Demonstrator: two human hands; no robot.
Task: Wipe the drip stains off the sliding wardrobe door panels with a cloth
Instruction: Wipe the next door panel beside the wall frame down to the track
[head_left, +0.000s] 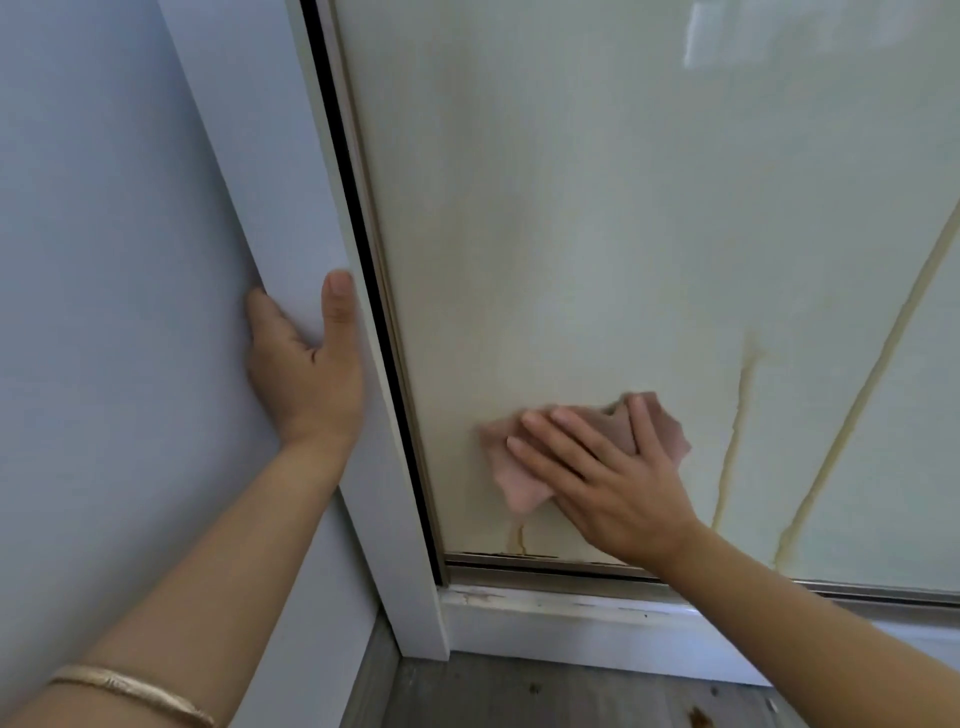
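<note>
A pale cream sliding wardrobe door panel (597, 218) fills the upper right. Yellowish drip stains (737, 431) run down its lower right part, and a short one (519, 538) sits near the bottom rail. My right hand (602, 473) presses a pink cloth (511, 475) flat against the low left part of the panel, fingers straight and spread. My left hand (306, 364) rests on the white door frame (291, 218), thumb on its front face and fingers around its left edge.
A grey-blue wall (104, 260) stands to the left of the frame. A metal bottom track (571, 566) and white skirting (571, 618) run under the panel. Grey wood floor (571, 696) lies below, with a rusty spot (698, 719).
</note>
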